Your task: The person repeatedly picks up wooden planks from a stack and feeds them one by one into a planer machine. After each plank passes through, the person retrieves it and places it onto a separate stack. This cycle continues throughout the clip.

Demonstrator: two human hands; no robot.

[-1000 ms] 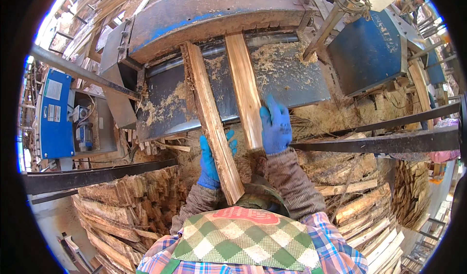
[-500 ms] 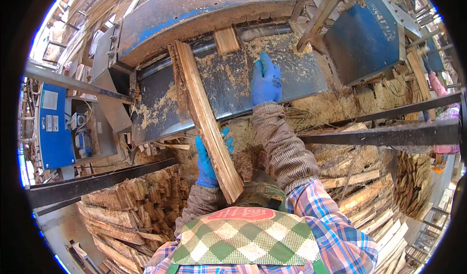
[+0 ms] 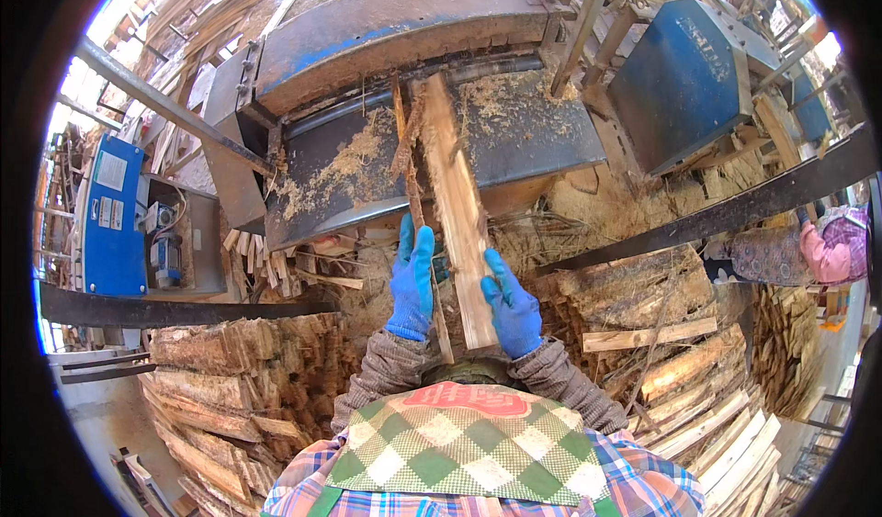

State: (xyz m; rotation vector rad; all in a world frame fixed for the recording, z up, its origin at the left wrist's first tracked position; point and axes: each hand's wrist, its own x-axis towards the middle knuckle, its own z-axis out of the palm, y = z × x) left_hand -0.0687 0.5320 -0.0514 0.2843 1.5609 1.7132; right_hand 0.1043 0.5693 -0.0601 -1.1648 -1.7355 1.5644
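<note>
A long wooden plank lies with its far end on the machine's dark metal bed and its near end over my lap. Along its left side runs a thin, ragged strip of bark, apart from the plank in places. Gloved in blue, my left hand is beside the bark strip, fingers stretched and thumb raised. My right hand, also in a blue glove, rests against the plank's right edge near its close end, fingers extended and spread.
A rusty machine housing with a roller spans the bed's far side. Sawdust litters the bed. Wood stacks stand at left and right, by dark metal rails. Another person is at far right.
My right hand has come back from the bed to the plank's near end. The plank has shifted right and straightened, with the bark strip now on its left. The short piece at the roller is no longer visible.
</note>
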